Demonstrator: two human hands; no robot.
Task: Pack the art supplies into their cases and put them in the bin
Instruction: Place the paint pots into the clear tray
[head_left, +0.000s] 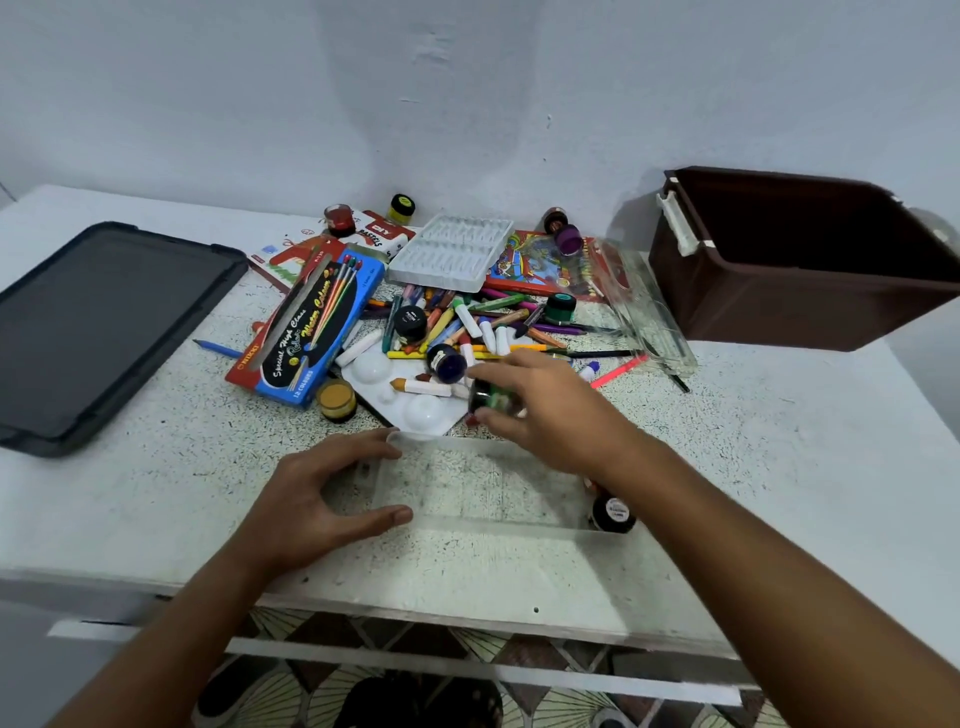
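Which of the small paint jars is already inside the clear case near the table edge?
The black-lidded jar in the clear case's right corner; all others lie outside.

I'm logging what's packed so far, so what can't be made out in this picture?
- Head view: the paint jar in the right hand is blurred and partly covered by the fingers; its colour is unclear.
- The brown bin is cut off by the right edge; its inside is dark.
- The label on the jar in the clear case is too small to read.
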